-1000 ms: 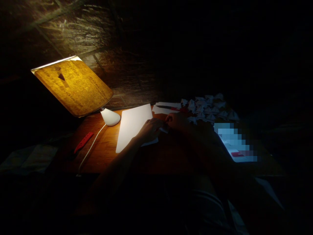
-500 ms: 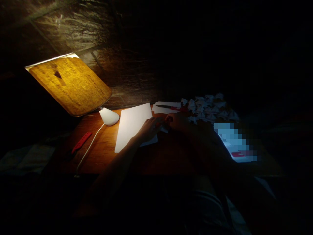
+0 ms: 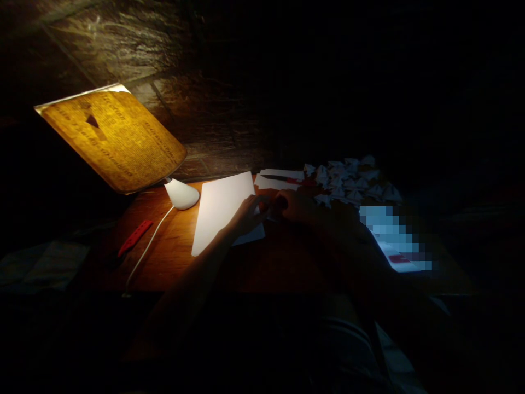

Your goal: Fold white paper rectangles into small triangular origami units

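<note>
My left hand [image 3: 250,212] reaches over the right part of a bright white sheet [image 3: 217,210], its fingers bent inward. Facing it, my right hand [image 3: 290,204] is curled in deep shadow, fingertips close to those of the left. Between the two hands a small piece of paper [image 3: 273,219] shows dimly; both sets of fingers are closed on it, though most of it is hidden. Past my hands lie white paper strips [image 3: 279,183] with a dark-and-red tool [image 3: 293,180] on them. Several small folded paper pieces [image 3: 355,183] cluster at the back right.
A lamp with a printed yellow shade [image 3: 115,139] and white base [image 3: 182,195] stands left on the wooden table [image 3: 164,262]. Its white cord [image 3: 150,246] runs to the front edge. Nearby lies a red cutter-like tool [image 3: 135,237]. A lit phone-like screen [image 3: 394,241] lies right; a stone wall rises behind.
The left hand's fingers have curled in more, and the small piece of paper between the hands shows less. The view has shifted slightly; other things stay in place.
</note>
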The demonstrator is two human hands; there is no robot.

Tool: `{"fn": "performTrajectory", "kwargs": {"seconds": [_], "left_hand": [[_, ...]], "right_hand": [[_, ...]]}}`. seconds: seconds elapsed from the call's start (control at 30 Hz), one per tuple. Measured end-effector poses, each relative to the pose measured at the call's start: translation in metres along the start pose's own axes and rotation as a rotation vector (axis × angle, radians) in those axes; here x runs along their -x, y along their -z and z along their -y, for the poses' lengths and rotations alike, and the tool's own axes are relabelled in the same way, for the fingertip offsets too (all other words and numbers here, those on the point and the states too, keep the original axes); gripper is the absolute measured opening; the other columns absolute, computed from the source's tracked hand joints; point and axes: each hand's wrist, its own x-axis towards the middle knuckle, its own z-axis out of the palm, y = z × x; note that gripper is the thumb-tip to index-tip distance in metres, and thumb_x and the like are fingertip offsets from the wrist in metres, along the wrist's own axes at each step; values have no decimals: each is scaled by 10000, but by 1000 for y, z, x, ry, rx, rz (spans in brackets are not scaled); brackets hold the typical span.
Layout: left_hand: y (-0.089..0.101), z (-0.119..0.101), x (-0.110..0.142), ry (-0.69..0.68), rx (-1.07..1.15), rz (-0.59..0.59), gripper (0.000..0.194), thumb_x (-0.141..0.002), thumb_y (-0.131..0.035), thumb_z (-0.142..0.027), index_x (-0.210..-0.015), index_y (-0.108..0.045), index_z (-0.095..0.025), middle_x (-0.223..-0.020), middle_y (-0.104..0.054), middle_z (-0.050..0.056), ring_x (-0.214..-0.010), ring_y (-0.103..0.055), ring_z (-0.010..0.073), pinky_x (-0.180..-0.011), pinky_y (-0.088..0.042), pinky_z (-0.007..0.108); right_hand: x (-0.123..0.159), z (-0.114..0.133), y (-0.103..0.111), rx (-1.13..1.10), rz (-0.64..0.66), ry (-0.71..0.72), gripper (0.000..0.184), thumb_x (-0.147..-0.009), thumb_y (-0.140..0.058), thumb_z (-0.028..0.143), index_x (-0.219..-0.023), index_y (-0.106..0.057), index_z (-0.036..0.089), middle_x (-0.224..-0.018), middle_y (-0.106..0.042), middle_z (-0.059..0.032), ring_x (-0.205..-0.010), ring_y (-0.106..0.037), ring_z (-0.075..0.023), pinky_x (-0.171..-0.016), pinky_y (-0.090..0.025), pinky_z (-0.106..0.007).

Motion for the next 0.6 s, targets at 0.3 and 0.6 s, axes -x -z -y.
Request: {"fn": "performTrajectory", "kwargs": {"seconds": [0.3,0.6], "left_hand": [[6,-13,0,45,428,-75,472,-851,-798,-241,-1297,-662,-166,-1021,-761,84,-923,-708,191,-889,-567,332],[14,-18,0,96,562,-158,352,-810,-870,-420,-988,-710,-163,-890,-738,52,-838,-709,165,-821,-571,299]], "right_hand": [[2,4,-1,-4,-11,50,205,-860,-778,299,-1026,-747,182,-1164,-671,-103,-932,-669,-211,-785,-492,-303],[-3,11,-12,-273,-101,340,83,-869,-755,253,-909,-710,196,-958,-704,-47,-887,-644,-197,-776,-463,-295]]}}
